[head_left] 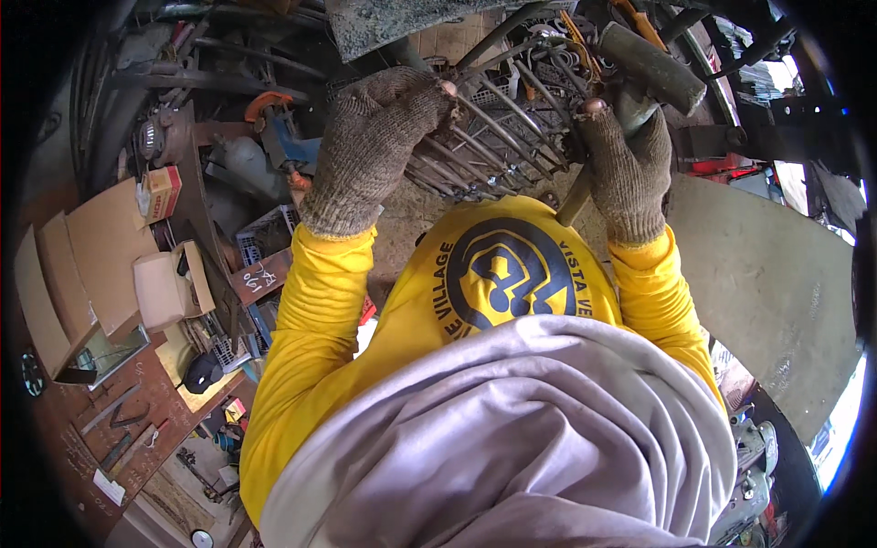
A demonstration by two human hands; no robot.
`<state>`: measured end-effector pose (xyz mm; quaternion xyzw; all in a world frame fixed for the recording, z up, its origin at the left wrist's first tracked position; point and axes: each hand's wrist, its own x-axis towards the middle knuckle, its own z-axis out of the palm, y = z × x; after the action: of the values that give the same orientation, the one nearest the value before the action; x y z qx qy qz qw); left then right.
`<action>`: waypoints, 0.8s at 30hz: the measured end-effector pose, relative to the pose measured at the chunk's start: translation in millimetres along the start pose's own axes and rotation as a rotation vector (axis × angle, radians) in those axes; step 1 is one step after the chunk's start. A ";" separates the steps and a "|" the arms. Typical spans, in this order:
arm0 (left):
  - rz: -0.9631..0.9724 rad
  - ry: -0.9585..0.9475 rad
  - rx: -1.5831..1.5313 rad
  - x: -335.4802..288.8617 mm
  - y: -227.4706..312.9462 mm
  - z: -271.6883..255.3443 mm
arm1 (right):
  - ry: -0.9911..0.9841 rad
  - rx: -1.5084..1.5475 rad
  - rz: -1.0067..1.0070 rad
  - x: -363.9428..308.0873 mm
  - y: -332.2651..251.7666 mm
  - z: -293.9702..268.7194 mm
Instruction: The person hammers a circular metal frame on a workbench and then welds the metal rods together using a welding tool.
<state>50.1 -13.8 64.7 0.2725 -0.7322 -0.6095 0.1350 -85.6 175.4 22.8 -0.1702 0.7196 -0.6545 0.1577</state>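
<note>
Both my hands wear brown knit gloves with a bare thumb tip showing. My left hand (379,142) is closed at the upper left, beside a row of metal rods (493,137); what its fingers hold is hidden. My right hand (630,169) is wrapped round the handle of a hammer (653,68). The hammer's thick grey cylindrical head points up and away from me, and the wooden handle end (574,201) comes out below my hand near my yellow shirt. Beyond my left hand lies a heavy grey metal slab (411,27).
Several tools, some with orange handles (639,23), lie beyond the rods. At left, open cardboard boxes (100,247) and loose tools stand on a brown wooden bench (151,370), with a blue tool (292,142) farther along. A large grey-green sheet (758,283) takes up the right side.
</note>
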 end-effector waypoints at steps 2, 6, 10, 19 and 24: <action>0.051 0.020 0.023 -0.4 -0.8 2.0 | -0.004 -0.023 0.002 0.1 -0.1 -0.5; 0.070 0.035 0.057 -1.9 0.3 3.6 | 0.017 -0.046 -0.029 0.1 3.0 -0.5; 0.041 -0.016 0.108 -1.7 -1.6 1.2 | 0.031 -0.058 -0.041 0.1 6.9 -1.2; 0.314 0.161 0.251 -4.7 -92.8 -36.7 | 0.076 0.425 -0.207 3.8 15.3 2.6; 0.028 0.065 -0.305 -7.3 -66.5 -7.1 | 0.015 0.470 -0.282 -1.1 48.1 -4.3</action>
<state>75.4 -22.8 3.1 0.2582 -0.6300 -0.7025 0.2071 -88.5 183.9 -24.6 -0.2226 0.5181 -0.8204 0.0947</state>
